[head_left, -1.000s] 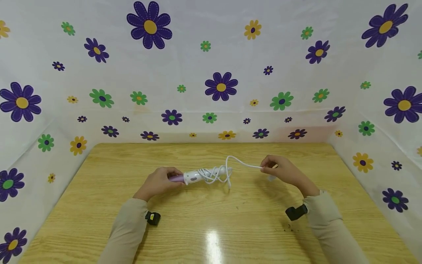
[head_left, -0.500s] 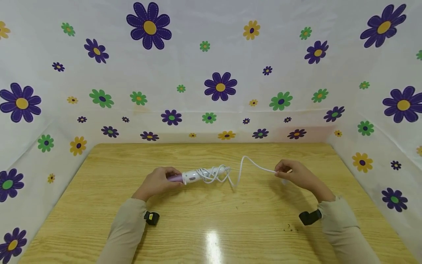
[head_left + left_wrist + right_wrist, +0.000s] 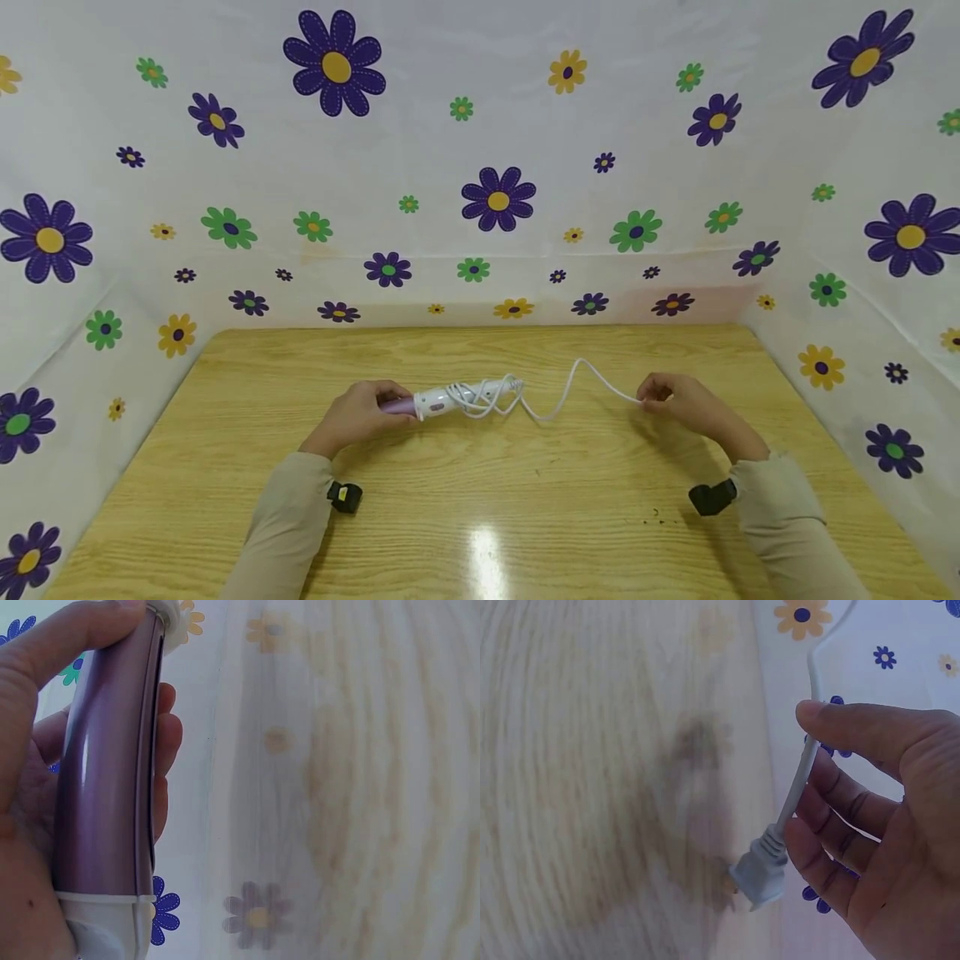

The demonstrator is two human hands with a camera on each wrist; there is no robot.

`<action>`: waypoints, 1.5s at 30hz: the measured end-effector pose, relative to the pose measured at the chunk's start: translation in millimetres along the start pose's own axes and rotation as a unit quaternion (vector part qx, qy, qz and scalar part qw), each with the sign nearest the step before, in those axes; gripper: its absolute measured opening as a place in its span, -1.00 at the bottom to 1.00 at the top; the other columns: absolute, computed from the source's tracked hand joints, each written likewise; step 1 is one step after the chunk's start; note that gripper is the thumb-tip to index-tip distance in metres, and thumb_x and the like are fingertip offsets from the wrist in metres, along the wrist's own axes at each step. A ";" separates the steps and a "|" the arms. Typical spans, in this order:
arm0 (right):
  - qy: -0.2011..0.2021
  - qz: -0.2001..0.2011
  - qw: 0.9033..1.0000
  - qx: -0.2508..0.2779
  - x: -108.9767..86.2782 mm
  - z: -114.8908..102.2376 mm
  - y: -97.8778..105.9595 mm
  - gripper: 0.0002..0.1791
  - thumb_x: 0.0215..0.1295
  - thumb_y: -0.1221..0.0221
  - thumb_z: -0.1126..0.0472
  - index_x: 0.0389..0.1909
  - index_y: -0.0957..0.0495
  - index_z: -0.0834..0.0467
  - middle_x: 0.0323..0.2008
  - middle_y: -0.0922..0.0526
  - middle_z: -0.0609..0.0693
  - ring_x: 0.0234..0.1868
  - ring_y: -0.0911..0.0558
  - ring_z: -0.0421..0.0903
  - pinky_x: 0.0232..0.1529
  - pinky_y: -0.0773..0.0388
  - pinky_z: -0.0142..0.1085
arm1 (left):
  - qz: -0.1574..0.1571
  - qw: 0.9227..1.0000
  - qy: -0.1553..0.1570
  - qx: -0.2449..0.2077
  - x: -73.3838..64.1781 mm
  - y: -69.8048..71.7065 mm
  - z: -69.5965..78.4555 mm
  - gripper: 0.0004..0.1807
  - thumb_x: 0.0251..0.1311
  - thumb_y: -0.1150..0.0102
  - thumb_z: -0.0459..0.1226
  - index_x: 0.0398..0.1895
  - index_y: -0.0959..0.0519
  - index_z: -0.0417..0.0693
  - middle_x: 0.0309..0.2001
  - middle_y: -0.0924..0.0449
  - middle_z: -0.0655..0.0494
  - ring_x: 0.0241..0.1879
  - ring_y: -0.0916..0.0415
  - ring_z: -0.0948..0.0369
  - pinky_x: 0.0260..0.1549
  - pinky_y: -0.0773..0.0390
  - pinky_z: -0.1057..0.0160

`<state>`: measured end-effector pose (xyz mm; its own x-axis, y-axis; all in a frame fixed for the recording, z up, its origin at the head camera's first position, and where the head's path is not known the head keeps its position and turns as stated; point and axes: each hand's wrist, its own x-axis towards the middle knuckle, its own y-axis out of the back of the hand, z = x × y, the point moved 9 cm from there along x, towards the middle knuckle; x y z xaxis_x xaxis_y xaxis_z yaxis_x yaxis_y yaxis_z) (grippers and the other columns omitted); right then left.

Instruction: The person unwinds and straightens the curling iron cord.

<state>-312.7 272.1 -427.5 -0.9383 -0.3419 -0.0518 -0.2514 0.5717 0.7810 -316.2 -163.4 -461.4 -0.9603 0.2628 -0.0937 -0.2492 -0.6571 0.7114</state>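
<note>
My left hand [image 3: 358, 417] grips the purple barrel [image 3: 109, 772] of a curling iron [image 3: 432, 404], thumb on one side and fingers round the other. Its white handle points right, with part of a white cord [image 3: 576, 364] wound loosely around it. From the handle's end the cord dips, then arches over to my right hand [image 3: 693, 410]. There, thumb and fingers pinch the cord a short way from its end. Below those fingers, in the right wrist view, hangs a pale plug [image 3: 761, 871].
Both hands are over a wooden table [image 3: 450, 500]. A white flowered cloth [image 3: 420, 150] rises at its back and sides. Small dark specks [image 3: 656, 518] lie on the right part of the table. Each wrist carries a black camera [image 3: 712, 497].
My right hand has moved right and slightly nearer, drawing the cord out into a longer free stretch. The left hand and the curling iron have barely moved.
</note>
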 end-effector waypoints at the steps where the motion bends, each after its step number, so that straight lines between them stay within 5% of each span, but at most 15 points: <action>1: -0.002 0.000 1.000 0.000 0.4 2.6 -1.7 -0.95 0.32 -0.15 0.30 -0.29 -0.56 0.20 -0.39 -0.54 -0.02 -0.35 -0.45 -0.21 -0.32 -0.41 -0.35 | -0.001 1.000 0.000 -0.002 -0.1 -0.6 -0.6 -0.53 -0.08 -0.45 0.06 -0.09 -0.66 0.10 -0.17 -0.64 0.11 -0.26 -0.48 0.19 -0.24 -0.45 0.22; 24: -0.007 0.002 1.000 -0.013 1.2 8.6 -16.4 -0.91 0.33 -0.13 0.30 -0.22 -0.56 0.22 -0.36 -0.57 0.01 -0.38 -0.45 -0.21 -0.39 -0.43 -0.37 | -0.003 1.000 -0.002 -0.016 1.1 -2.0 -3.7 -0.52 -0.07 -0.45 0.05 -0.08 -0.65 0.08 -0.17 -0.64 0.10 -0.26 -0.48 0.19 -0.25 -0.45 0.24; 36: 0.009 0.004 1.000 -0.015 1.2 -19.7 -10.2 -0.84 0.34 -0.15 0.24 -0.12 -0.56 0.21 -0.20 -0.61 0.08 -0.19 -0.55 -0.08 -0.27 -0.51 -0.31 | -0.007 1.000 0.002 -0.022 0.7 -1.9 -6.8 -0.52 -0.06 -0.45 0.04 -0.06 -0.65 0.05 -0.15 -0.64 0.08 -0.25 -0.48 0.18 -0.25 -0.45 0.22; 45: 0.066 -0.010 0.998 0.013 0.8 -54.9 -12.6 -0.74 0.28 -0.22 0.27 -0.04 -0.52 0.24 -0.07 -0.58 0.13 -0.15 -0.48 -0.05 -0.16 -0.50 -0.24 | -0.007 1.000 0.006 -0.022 -0.1 -0.7 -6.2 -0.53 -0.06 -0.44 0.04 -0.07 -0.65 0.08 -0.15 -0.64 0.08 -0.26 -0.48 0.18 -0.26 -0.45 0.23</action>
<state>-297.3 223.7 -403.2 -0.8940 -0.4477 0.0158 -0.2781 0.5822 0.7640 -316.7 -167.4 -466.2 -0.9579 0.2642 -0.1120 -0.2679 -0.6834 0.6791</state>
